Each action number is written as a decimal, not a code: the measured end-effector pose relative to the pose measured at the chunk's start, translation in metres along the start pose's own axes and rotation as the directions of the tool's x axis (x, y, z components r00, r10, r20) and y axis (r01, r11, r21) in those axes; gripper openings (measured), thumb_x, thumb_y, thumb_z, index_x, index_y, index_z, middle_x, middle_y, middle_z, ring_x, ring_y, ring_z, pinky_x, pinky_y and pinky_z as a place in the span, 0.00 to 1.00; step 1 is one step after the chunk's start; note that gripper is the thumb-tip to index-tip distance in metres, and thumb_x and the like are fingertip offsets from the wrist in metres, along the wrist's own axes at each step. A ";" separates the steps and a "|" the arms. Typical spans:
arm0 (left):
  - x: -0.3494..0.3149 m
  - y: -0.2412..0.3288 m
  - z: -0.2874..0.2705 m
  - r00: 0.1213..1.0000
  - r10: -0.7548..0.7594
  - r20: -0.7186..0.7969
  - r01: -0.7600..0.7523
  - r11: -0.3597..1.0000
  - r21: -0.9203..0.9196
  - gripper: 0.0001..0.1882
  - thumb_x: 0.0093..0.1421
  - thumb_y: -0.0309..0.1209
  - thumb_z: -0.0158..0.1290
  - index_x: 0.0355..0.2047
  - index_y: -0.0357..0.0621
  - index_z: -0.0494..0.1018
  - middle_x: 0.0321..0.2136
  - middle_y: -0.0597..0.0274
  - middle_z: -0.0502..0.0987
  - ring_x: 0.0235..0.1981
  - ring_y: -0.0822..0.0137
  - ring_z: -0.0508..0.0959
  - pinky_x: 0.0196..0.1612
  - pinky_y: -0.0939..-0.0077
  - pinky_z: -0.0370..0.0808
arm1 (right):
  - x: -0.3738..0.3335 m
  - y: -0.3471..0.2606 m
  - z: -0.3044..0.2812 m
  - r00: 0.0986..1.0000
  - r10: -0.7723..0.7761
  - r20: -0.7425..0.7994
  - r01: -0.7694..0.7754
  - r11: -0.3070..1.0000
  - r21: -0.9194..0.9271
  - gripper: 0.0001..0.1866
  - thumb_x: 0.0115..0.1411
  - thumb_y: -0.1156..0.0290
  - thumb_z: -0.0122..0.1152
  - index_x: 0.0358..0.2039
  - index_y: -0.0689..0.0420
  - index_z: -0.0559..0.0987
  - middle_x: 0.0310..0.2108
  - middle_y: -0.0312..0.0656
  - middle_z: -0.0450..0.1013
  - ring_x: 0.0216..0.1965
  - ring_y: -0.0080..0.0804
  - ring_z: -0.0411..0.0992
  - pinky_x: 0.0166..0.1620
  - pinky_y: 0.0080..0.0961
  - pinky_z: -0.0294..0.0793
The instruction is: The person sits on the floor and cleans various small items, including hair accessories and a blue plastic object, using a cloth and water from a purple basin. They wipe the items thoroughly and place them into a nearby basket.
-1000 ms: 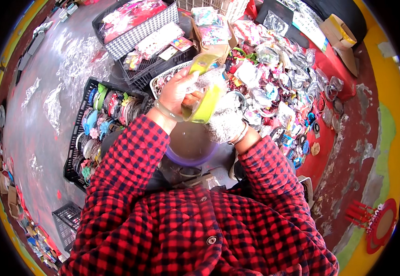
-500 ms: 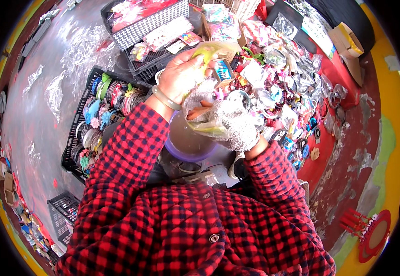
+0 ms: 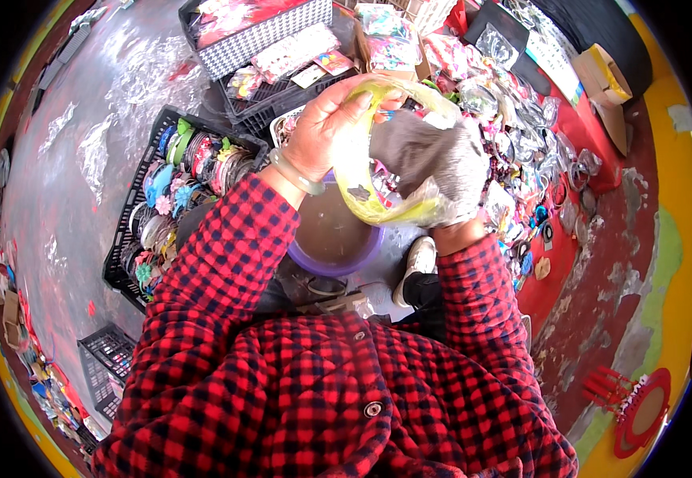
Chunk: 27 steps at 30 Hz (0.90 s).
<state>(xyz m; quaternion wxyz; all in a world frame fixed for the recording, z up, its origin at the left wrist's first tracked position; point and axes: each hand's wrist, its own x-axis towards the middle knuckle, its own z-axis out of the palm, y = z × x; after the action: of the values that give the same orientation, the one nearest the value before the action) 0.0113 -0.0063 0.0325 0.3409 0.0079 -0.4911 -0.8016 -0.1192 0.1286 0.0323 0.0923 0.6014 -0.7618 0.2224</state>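
A thin, see-through yellow plastic bag [image 3: 359,199] is spread out in a loop between my hands, above a purple-rimmed basin [image 3: 334,239] of murky liquid. My left hand [image 3: 323,131], bare with a bangle at the wrist, is closed on the bag's upper left edge. On the other side, my right hand [image 3: 449,163] wears a grey-white knit glove and is against the plastic. Motion smears its fingers into grey streaks, so their shape does not show. The bag's far side curves up behind the glove.
Several headbands and hair pieces fill a black crate [image 3: 158,127] at left. A heap of wrapped trinkets [image 3: 513,159] spreads over red cloth at right. Stacked crates [image 3: 262,48] and an open carton [image 3: 601,76] stand farther back. My shoe [image 3: 419,259] is beside the basin.
My hands have moved apart, the right one going up and to the right. The yellow bag, bunched between them before, is now spread open. More of the basin shows.
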 end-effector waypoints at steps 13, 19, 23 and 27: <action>-0.005 -0.023 0.013 0.997 0.015 0.071 -0.038 0.938 0.344 0.13 0.61 0.31 0.45 0.44 0.37 0.68 0.39 0.61 0.73 0.44 0.70 0.71 0.50 0.77 0.65 | -0.026 -0.016 0.042 0.984 0.021 0.175 -0.173 0.328 0.929 0.23 0.53 0.69 0.52 0.51 0.56 0.65 0.49 0.44 0.64 0.50 0.36 0.63 0.53 0.30 0.62; -0.011 -0.029 0.007 0.988 -0.145 0.046 0.134 0.973 0.188 0.13 0.62 0.31 0.45 0.43 0.37 0.69 0.35 0.67 0.74 0.38 0.78 0.72 0.44 0.82 0.67 | -0.009 -0.012 0.036 0.937 -0.327 0.122 0.276 0.908 0.315 0.16 0.46 0.68 0.55 0.39 0.56 0.73 0.36 0.42 0.70 0.40 0.37 0.69 0.42 0.32 0.67; -0.013 -0.025 0.012 0.989 0.122 0.083 -0.146 0.866 0.478 0.12 0.62 0.31 0.44 0.42 0.37 0.70 0.35 0.64 0.75 0.36 0.75 0.73 0.42 0.82 0.69 | -0.022 -0.017 0.042 0.934 -0.116 0.339 -0.243 0.489 0.838 0.16 0.51 0.71 0.51 0.42 0.57 0.70 0.40 0.41 0.67 0.44 0.33 0.65 0.47 0.27 0.63; -0.013 -0.025 0.011 0.969 0.229 0.096 -0.246 0.823 0.512 0.12 0.62 0.31 0.44 0.41 0.37 0.70 0.34 0.61 0.76 0.36 0.73 0.74 0.41 0.81 0.69 | 0.004 -0.046 -0.008 0.689 0.024 0.725 -0.647 0.471 0.600 0.20 0.63 0.72 0.38 0.56 0.59 0.60 0.55 0.43 0.60 0.54 0.32 0.60 0.57 0.24 0.57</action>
<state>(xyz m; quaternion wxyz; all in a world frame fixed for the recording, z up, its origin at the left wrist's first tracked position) 0.0036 0.0167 0.0140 0.4156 0.0263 -0.6915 -0.5902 -0.0772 0.1204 0.0514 -0.5094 0.4310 -0.6563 0.3522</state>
